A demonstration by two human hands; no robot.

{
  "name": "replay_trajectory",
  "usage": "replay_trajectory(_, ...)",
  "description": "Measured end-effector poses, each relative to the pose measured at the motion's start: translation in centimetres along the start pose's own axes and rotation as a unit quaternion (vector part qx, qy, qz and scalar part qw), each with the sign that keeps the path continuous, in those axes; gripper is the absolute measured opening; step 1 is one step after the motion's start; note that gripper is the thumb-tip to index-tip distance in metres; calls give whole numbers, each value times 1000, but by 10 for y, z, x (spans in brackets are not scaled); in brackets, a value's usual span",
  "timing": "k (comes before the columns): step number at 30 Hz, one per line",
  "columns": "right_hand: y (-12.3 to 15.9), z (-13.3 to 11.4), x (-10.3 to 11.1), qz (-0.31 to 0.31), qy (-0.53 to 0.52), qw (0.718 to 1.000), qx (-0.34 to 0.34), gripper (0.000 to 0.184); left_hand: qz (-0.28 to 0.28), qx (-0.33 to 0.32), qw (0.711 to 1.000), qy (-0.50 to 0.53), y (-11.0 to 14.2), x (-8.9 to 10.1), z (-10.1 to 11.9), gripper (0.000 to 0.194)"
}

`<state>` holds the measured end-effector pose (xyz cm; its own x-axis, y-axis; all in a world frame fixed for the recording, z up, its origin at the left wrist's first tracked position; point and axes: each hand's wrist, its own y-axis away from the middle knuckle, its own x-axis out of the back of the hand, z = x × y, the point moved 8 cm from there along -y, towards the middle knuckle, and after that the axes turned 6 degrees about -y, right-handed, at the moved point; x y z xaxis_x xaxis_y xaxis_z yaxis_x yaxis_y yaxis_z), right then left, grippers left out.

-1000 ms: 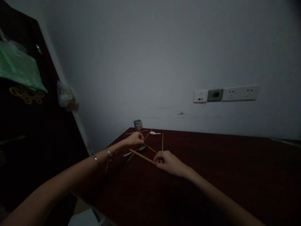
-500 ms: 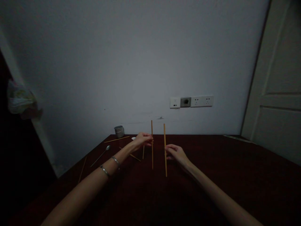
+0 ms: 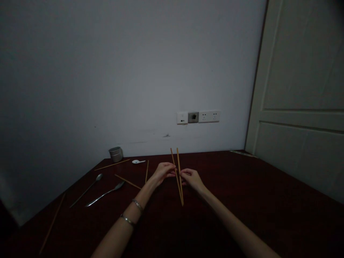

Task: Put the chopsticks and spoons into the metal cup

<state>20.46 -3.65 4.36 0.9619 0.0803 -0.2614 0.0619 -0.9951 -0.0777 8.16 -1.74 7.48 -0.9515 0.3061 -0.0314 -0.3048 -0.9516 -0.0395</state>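
My left hand (image 3: 163, 171) pinches a wooden chopstick (image 3: 178, 182) near its middle, holding it nearly upright with a slight tilt. A second, lighter chopstick (image 3: 178, 159) is pinched in my right hand (image 3: 192, 178), also close to upright. The lower ends of the two chopsticks meet or overlap, while their tops stand a little apart. Other chopsticks lie on the dark red table around my left arm: one (image 3: 147, 171) just behind the hand, one slanting (image 3: 127, 181) beside it, one (image 3: 111, 165) by the metal cup, and one (image 3: 52, 225) at the left edge.
A metal cup (image 3: 116, 154) stands at the table's back left corner. Near it lie a white spoon (image 3: 137, 162), a long-handled metal spoon (image 3: 87, 190) and a metal fork (image 3: 106, 194). Behind the table (image 3: 228, 186) is a wall with sockets (image 3: 209, 116); a door (image 3: 301, 150) is on the right.
My hands have come closer together, bringing the two chopsticks from apart and parallel to meeting at their lower ends. The view has turned right, and the fork and white spoon now show fully.
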Motion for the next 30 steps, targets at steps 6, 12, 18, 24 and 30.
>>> replay_trajectory(6, 2, 5, -3, -11, -8, 1000, -12, 22, 6, 19, 1000, -4, -1, -4, -12, 17)
replay_trajectory(12, 7, 5, -4, -16, -14, 999, -28, 23, 10, 23, 1000, 17, -1, -7, -17, 15)
replay_trajectory(18, 13, 1, -6, -12, -14, 999, -43, 20, 18, 26, 999, 36, 0, -6, -23, 23)
replay_trajectory(24, 18, 7, -13, -43, -26, 995, -83, 11, 15, 32, 999, 15, 3, -3, -27, 24)
replay_trajectory(30, 21, 11, -15, -41, -13, 994, -103, 14, 35, 41, 999, -5, 4, 1, -29, 24)
